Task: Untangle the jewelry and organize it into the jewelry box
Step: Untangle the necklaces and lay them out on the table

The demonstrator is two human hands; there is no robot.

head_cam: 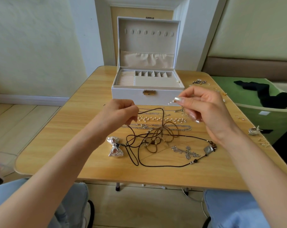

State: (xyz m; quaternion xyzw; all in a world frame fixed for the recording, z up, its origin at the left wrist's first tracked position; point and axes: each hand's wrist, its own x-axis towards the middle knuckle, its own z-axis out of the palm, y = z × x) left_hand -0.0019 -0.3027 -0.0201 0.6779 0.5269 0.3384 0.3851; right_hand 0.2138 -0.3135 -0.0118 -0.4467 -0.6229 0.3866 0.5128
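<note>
Now the left hand (121, 112) pinches a dark cord (149, 111) and the right hand (203, 106) pinches a beaded strand (171, 102), both above the table's (57, 145) middle.

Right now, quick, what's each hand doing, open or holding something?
Left hand: closed, its grip pinching the dark cord.
Right hand: closed, thumb and fingers pinching a thin beaded strand.

Light-blue jeans (73, 203) show at five and seven o'clock; the right hand (208, 111) wears long nails (178, 99) (pearly, glossy).
</note>
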